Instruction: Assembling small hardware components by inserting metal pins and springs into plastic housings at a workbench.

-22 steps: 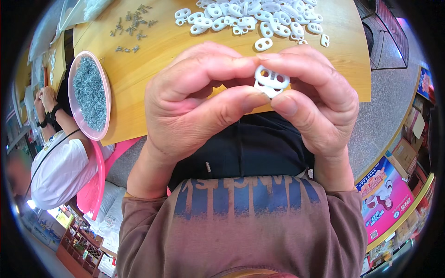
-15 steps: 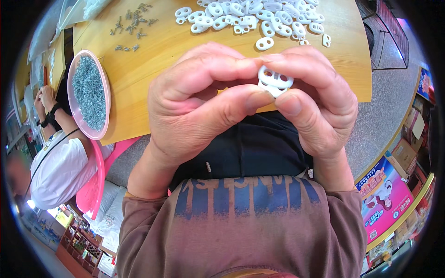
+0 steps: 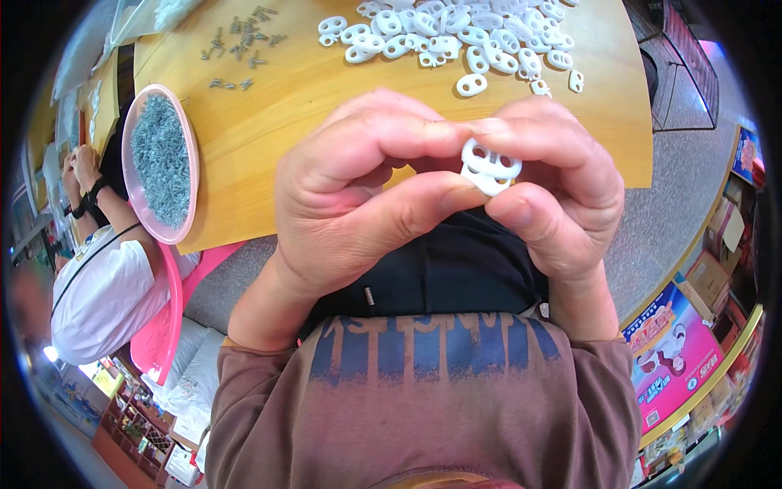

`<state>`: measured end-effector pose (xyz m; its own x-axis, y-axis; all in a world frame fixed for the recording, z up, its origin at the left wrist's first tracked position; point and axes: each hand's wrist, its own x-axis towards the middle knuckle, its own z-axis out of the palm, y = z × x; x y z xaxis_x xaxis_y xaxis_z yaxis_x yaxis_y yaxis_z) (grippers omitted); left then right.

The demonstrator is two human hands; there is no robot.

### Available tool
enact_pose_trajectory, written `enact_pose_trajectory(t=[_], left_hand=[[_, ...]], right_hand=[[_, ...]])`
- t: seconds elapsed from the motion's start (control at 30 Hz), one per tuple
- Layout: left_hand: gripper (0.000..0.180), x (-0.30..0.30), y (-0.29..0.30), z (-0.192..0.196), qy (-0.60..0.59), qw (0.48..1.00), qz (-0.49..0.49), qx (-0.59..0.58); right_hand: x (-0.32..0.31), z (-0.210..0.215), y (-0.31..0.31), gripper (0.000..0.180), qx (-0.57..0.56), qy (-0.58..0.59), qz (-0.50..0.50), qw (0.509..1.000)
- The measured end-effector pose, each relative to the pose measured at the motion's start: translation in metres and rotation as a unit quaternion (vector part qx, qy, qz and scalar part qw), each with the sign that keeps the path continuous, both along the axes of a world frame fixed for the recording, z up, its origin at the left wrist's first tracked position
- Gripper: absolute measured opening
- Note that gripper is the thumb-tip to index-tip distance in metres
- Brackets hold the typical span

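Note:
Between both hands, just beyond the table's near edge, is a white plastic cord lock (image 3: 491, 166) with two holes. My left hand (image 3: 366, 183) pinches its left side between thumb and fingers. From the right, my right hand (image 3: 562, 179) grips it with the index finger on top and the thumb below. Its lower part sticks out between the thumb tips; whether a spring sits inside is hidden. Farther off on the table lies a heap of similar white cord locks (image 3: 456, 33), with one loose piece (image 3: 471, 85) closest to my hands.
A pink oval bowl (image 3: 194, 175) full of small metal springs (image 3: 159, 155) stands at the table's left edge. Several small metal pieces (image 3: 244, 37) lie scattered on the wooden table (image 3: 261, 122). A co-worker in a white shirt (image 3: 102, 285) sits at left on a pink chair (image 3: 159, 346).
Both hands have shifted slightly down and to the right in the picture with the cord lock between them. The table's contents also appear a little lower, so the view has moved somewhat.

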<state>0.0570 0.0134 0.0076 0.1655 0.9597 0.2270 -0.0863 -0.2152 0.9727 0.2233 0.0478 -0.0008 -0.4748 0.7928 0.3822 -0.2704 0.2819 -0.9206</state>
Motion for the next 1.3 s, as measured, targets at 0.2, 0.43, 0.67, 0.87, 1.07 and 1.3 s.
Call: enact_pose_trajectory(t=[0.2,0.43,0.67,0.87,1.07,1.3], left_hand=[[0.024,-0.005,0.002,0.0,0.031,0.999,-0.021,0.018],[0.022,-0.003,-0.002,0.0,0.018,1.0,-0.009,0.004],[0.018,-0.003,-0.006,0.006,0.031,0.999,0.0,-0.007],[0.017,-0.003,-0.005,0.005,0.026,1.0,0.011,0.004],[0.021,-0.001,-0.003,0.003,0.014,0.999,0.036,0.003],[0.023,0.002,0.0,0.002,0.008,1.0,0.025,-0.016]], right_hand=[[-0.002,0.001,-0.001,0.029,0.019,-0.006,-0.01,1.0],[-0.004,-0.001,-0.005,0.026,0.07,-0.03,-0.038,0.996],[-0.012,-0.002,-0.011,0.021,0.073,-0.015,-0.064,0.995],[-0.013,0.0,-0.014,0.018,0.029,0.005,-0.065,0.997],[-0.011,0.0,-0.012,0.024,-0.011,-0.007,-0.058,0.998],[-0.009,-0.002,-0.01,0.029,-0.036,-0.002,-0.051,0.998]])
